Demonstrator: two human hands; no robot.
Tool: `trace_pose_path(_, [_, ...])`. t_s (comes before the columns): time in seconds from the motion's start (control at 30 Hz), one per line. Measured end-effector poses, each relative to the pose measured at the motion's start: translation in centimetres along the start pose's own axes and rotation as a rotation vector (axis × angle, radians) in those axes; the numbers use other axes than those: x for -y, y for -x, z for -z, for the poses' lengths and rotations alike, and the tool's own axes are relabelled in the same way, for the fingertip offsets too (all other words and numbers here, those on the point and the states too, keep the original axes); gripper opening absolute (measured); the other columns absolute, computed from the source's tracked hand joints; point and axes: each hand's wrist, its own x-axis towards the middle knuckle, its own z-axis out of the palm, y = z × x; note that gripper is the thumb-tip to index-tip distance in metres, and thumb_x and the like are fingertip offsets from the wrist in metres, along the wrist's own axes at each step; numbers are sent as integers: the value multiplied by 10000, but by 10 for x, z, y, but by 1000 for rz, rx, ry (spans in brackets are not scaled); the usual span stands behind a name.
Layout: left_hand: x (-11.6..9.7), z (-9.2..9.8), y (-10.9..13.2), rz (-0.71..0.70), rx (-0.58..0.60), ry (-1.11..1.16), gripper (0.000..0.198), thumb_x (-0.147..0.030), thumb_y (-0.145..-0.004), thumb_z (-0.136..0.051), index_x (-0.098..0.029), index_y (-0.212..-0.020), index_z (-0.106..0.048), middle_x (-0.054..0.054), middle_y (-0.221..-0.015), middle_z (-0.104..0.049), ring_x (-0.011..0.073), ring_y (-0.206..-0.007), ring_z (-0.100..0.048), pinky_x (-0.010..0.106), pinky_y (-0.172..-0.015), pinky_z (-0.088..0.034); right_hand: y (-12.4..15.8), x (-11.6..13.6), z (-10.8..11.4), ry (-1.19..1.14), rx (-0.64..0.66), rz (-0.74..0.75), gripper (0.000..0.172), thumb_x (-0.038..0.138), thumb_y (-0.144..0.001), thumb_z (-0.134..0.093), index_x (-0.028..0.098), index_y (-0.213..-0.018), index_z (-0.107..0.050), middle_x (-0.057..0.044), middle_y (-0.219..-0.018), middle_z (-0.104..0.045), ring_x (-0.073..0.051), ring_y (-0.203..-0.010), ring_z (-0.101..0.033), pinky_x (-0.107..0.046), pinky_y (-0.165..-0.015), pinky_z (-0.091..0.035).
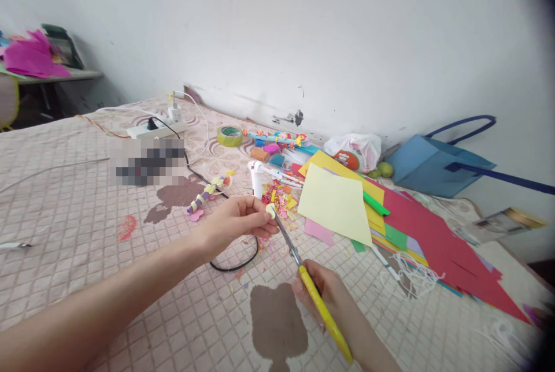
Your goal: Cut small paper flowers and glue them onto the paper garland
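Observation:
My left hand [243, 222] pinches a small pale yellow piece of paper [271, 211] between thumb and fingers, above the middle of the table. From the lower right, my right hand [325, 294] grips yellow-handled scissors [324, 311]. Their metal blades point up and left, with the tips at the piece's edge; whether the blades are parted is too small to tell. Just behind the fingers lie a white glue gun [256, 180] and a heap of bright paper scraps [280, 196]. A purple stick wrapped in pale yellow strips [208, 196] rests left of them.
Pale yellow paper [333, 201] tops coloured sheets, including a red one [451, 250]. White string [416, 274] lies in front. Toward the wall are a tape roll [229, 136], white plastic bag [355, 151] and blue bag [433, 164]. A power strip [151, 127] and black cable [234, 268] cross the left side.

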Motion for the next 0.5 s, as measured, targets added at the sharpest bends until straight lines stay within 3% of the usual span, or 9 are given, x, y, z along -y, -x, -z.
trace_pose_path(0.23, [1, -2, 1, -10, 3, -22, 185, -263, -740, -668, -129, -738, -540, 42, -756, -695, 127, -718, -659, 252, -713, -502, 0, 1, 0, -42, 24, 15, 280, 396, -765, -506, 208, -610, -366, 89, -447, -317, -48, -366, -244, -195, -349, -201])
trace_pose_path(0.5, [-3, -4, 2, -35, -35, 4, 221, -311, -747, -657, -134, -745, -524, 48, -741, -693, 150, -710, -666, 300, -728, -506, 0, 1, 0, 6, 3, 14, 279, 382, -758, -535, 201, -617, -377, 81, -500, -315, -51, -409, -264, -185, -370, -224])
